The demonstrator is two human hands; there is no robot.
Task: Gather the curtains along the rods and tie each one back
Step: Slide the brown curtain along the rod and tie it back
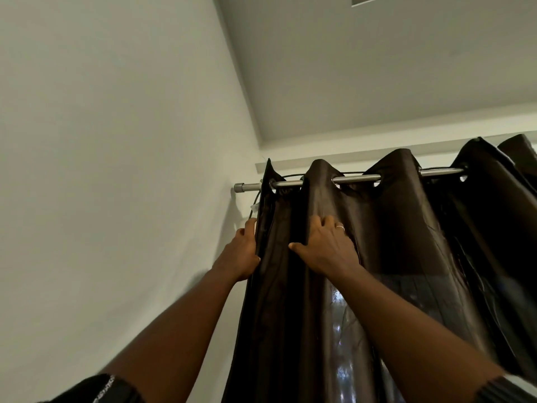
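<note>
A dark brown eyelet curtain hangs in folds from a silver rod high on the wall. My left hand grips the curtain's left edge, just below the rod's capped end. My right hand, wearing a ring, presses and pinches the second fold a little to the right, its thumb hooked around the fold's edge. Both arms reach upward. The curtain's lower part is sheer and lets some light through.
A white wall stands close on the left, meeting the ceiling above. A thin dark cable loops near the rod's left end beside a white bracket. More curtain folds continue to the right.
</note>
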